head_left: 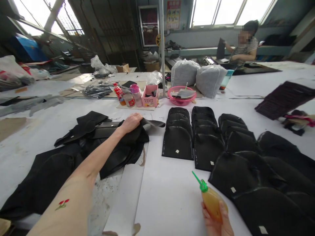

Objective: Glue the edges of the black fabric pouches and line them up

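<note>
My left hand [133, 122] reaches forward over a heap of black leather-like pieces [115, 147], its fingers closed on one black piece [154, 123] whose curled end sticks out to the right. Low in the view, my right hand [216, 220] is wrapped round a squeeze bottle [213, 201] of yellowish liquid. Its thin green nozzle tilts up and to the left. To the right of the bottle, black curved-top panels [177, 142] lie overlapped in several rows on the white table, some with small pale stickers.
A pink basin [181, 95], a pink box [150, 96], bottles [135, 93] and a metal pole [162, 49] stand along the far edge. Two grey wrapped bundles [185, 73] sit behind. Dark folded material [283, 98] lies at right. Another person [243, 49] works across the table.
</note>
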Demonstrator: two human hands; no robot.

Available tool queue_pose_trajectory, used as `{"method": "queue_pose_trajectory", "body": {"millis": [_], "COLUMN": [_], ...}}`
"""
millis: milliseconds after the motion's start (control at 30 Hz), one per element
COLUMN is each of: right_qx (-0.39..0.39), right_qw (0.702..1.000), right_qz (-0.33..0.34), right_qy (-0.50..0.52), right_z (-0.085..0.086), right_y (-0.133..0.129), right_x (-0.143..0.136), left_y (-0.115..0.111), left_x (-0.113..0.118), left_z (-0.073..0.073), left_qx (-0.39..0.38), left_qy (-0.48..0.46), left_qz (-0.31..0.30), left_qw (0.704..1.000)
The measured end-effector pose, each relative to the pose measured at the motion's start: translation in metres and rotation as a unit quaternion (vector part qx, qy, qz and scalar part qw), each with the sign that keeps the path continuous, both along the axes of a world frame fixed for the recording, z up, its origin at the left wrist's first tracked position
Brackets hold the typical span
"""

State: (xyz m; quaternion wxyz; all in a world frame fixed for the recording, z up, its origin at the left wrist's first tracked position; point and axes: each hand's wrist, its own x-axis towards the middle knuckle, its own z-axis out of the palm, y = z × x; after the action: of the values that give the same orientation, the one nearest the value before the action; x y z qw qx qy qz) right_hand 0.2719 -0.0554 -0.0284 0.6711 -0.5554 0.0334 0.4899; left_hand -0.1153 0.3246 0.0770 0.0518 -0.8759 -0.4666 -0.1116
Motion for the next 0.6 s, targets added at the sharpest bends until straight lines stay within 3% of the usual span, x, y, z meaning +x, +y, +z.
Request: {"method": "queue_pose_trajectory", "body": {"millis": [133,200,300,367,433,500,600], "right_qx": [-0.010,-0.011,-0.004,0.003,0.004,0.013,0.038], "right_qw": [0.999,0.998,0.996,0.996,0.996,0.996,0.994], "right_qz": [-0.022,-0.039,-0.073,-0.077,-0.081,-0.083,-0.090], "right_qy": [0.046,0.048,0.047,0.045,0.042,0.040,0.042], "right_z": [0.018,0.027,0.038,0.042,0.044,0.045,0.045], "right_y": [0.008,0.010,0.008,0.004,-0.001,-0.007,-0.013], "right_x": [-0.013,-0.017,-0.020,-0.020,-0.018,-0.016,-0.012], "left_y": [-0.044,-0.074,-0.121,-0.151,-0.178,-0.199,-0.219], "left_x": [-0.027,-0.035,-0.033,-0.022,-0.005,0.015,0.042], "left_z": [0.056,0.080,0.106,0.117,0.119,0.109,0.065], "left_qx": [0.083,0.103,0.070,0.041,0.016,-0.067,-0.306], "left_qy": [-0.093,-0.152,-0.265,-0.351,-0.415,-0.466,-0.488], "left_qz": [-0.028,-0.077,-0.135,-0.087,-0.015,0.042,0.094], "left_qw": [0.992,0.980,0.952,0.932,0.910,0.881,0.812]}}
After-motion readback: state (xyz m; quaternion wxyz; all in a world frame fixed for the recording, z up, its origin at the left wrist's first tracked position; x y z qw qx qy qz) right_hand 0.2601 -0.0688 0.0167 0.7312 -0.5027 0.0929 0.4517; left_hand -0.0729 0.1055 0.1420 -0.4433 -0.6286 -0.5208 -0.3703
